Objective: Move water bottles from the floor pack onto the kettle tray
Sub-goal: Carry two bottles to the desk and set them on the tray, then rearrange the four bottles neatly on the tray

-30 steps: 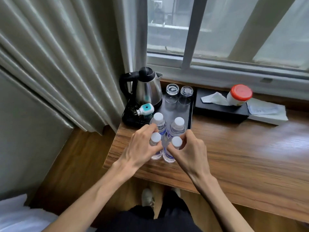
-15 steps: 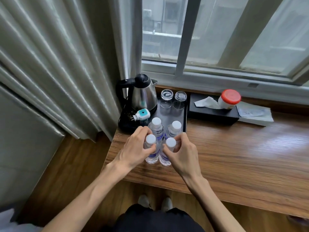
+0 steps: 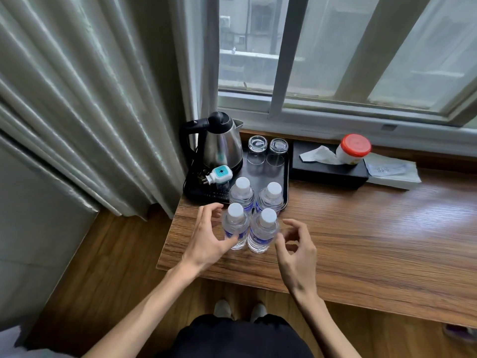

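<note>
Several clear water bottles with white caps stand upright in a tight cluster. The two far bottles (image 3: 242,196) sit at the front end of the black kettle tray (image 3: 284,182). The two near bottles (image 3: 262,232) stand on the wooden desk just in front of the tray. My left hand (image 3: 206,239) is open beside the near left bottle, its thumb at or near the bottle's base. My right hand (image 3: 295,248) is open, fingers curled, a little apart from the near right bottle. The floor pack is out of view.
A steel kettle (image 3: 222,146), a white and teal plug device (image 3: 219,175) and two upturned glasses (image 3: 267,148) occupy the tray. A black tissue box (image 3: 327,169) carries a red-lidded jar (image 3: 353,148). Curtains hang at the left; the desk edge (image 3: 165,244) drops to the floor.
Both hands have let go of the near bottles and drawn back and apart. The camera view has tilted up a little.
</note>
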Action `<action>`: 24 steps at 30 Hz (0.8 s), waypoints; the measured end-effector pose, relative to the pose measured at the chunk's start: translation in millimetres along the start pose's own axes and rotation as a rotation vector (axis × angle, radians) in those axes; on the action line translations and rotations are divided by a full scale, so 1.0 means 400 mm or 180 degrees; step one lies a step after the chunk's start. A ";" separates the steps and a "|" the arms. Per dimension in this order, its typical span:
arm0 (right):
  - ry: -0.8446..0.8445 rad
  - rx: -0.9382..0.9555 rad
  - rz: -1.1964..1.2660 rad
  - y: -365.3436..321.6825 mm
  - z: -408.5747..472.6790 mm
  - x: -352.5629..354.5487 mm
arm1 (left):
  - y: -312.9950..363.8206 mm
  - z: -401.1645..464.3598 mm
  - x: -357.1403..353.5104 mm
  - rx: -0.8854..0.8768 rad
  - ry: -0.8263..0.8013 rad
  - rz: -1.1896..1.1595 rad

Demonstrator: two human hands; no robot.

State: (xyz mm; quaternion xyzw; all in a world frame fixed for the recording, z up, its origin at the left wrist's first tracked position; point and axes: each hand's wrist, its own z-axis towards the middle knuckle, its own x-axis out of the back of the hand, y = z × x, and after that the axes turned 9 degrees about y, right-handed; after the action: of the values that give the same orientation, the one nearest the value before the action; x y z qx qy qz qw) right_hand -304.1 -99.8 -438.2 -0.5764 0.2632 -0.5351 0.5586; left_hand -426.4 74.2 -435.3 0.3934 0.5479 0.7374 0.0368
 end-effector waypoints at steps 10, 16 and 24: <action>-0.0275 -0.0362 -0.0499 0.059 -0.011 -0.108 | -0.063 -0.016 -0.105 0.0194 0.0091 -0.0034; -0.0112 -0.0270 -0.0613 0.062 -0.022 -0.115 | -0.071 -0.011 -0.108 0.0036 0.0277 0.0114; 0.0196 -0.0409 -0.0401 0.064 -0.067 -0.105 | -0.098 -0.032 -0.074 -0.0164 0.0324 -0.0065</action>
State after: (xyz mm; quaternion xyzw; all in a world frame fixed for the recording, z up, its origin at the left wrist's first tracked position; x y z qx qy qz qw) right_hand -333.0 -77.7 -480.8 -0.6098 0.2772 -0.5687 0.4774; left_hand -428.7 65.4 -485.3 0.3487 0.5339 0.7698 0.0266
